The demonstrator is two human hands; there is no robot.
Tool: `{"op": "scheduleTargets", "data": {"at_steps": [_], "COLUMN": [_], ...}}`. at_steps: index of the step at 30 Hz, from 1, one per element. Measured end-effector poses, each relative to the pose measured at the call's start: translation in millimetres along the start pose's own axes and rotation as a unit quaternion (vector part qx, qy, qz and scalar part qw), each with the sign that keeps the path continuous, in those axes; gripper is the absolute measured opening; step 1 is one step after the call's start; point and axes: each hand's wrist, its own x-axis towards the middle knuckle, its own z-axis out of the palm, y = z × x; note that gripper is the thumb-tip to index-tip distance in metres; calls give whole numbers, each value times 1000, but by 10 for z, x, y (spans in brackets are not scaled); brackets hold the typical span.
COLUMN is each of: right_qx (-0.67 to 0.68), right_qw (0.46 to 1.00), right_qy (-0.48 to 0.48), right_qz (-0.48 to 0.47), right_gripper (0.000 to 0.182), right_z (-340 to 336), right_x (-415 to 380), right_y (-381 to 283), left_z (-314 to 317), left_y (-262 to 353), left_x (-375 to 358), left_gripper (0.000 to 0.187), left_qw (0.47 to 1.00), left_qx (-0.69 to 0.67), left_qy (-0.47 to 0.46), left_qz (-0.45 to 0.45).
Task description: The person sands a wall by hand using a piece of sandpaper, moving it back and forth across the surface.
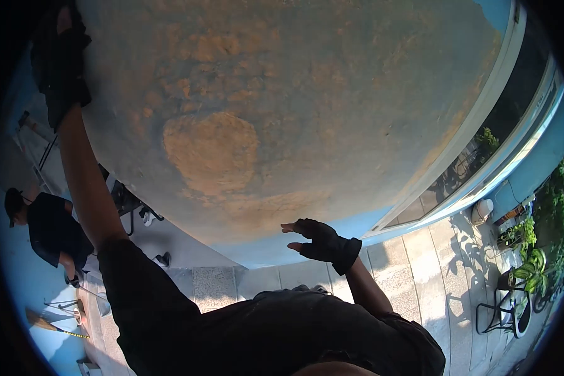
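Dark-sleeved arms rise toward a blue wall [282, 125] with large rusty-brown worn patches. Left hand [59, 62], gloved, is pressed flat high against it; whether its fingers are spread I cannot tell. Right hand [316, 241], gloved, hangs low with fingers spread, holding nothing, just beside the wall. Pale paving [432, 263], a window frame [482, 125] and potted plants [532, 263] lie to the right; another person [50, 232] crouches at left

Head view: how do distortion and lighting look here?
Head view: strong fisheye bends the wall and window frame, with black corners; the left hand is dark against the wall, while hard sun casts sharp plant shadows on the paving.
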Motion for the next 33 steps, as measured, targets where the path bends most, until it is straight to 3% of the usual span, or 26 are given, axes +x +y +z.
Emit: {"op": "scheduleTargets", "data": {"at_steps": [1, 2, 3, 6, 10, 11, 12, 13, 15, 17, 18, 20, 22, 24, 26, 28, 29, 31, 33], "right_qx": [1, -35, -69, -41, -27, -50, -74, -52, -65, -71, -58, -39, -17, -38, -57, -27, -27, -49, -35], "right_qw": [1000, 999, 994, 997, 996, 996, 995, 997, 996, 994, 995, 996, 995, 994, 992, 995, 994, 992, 992], "right_qy": [-1, 12, 21, -7, -26, -31, -35, -26, -23, -20, -34, -40, -93, -93, -103, -97, -101, -106, -110], "right_qz": [1, -39, -80, -65, -84, -65, -48, -44, -62, -75, -72, -74, -15, -34, -51, -27, -27, -48, -45], "right_gripper": [51, 52, 52, 50, 48, 49, 49, 48, 45, 43, 43, 42, 42, 42, 42, 42, 42, 42, 42], "right_z": [-11, 12, 2, 13, -100, -148, -180, -205, -213, -186, -167, -120, -131, -164, -205, -224, -227, -260, -269], "right_x": [-4, -17, -57, -104, -87, -69, -58, -52, -46, -103, -147, -182, -193, -145, -139, -120, -125, -129, -158], "right_y": [40, 97, 160, 236, 282, 244, 229, 244, 249, 292, 342, 374, 357, 339, 312, 295, 300, 328, 365], "left_z": [52, 117, 199, 252, 95, 37, 14, 39, 51, 205, 303, 593, 711, 645, 444, 155, 90, 11, 140], "left_y": [145, 82, -28, -22, 75, 112, 110, 67, -49, -121, -102, 38, 24, -73, -15, -141, -246, -391, -265], "left_x": [-220, -542, -968, -1519, -923, -744, -639, -607, -631, -1136, -1517, -2438, -3020, -2827, -2180, -1649, -1505, -1365, -1709], "left_gripper": [65, 66, 67, 71, 71, 72, 72, 72, 73, 70, 72, 81, 84, 78, 75, 72, 72, 71, 73], "left_qw": [991, 989, 910, 910, 911, 975, 1000, 1000, 982, 945, 927, 932, 900, 916, 930, 965, 965, 951, 948], "left_qx": [-75, 62, 198, 188, 184, 91, -7, -1, 98, 177, 219, 243, 331, 279, 220, 157, 161, 191, 217], "left_qy": [-10, 54, 112, 62, 63, 27, -7, -3, 72, 104, 93, 27, -47, -22, 59, 105, 106, 146, 135], "left_qz": [-107, 126, 348, 364, 363, 199, 27, 25, 146, 254, 289, 266, 281, 288, 288, 182, 180, 192, 188]}}
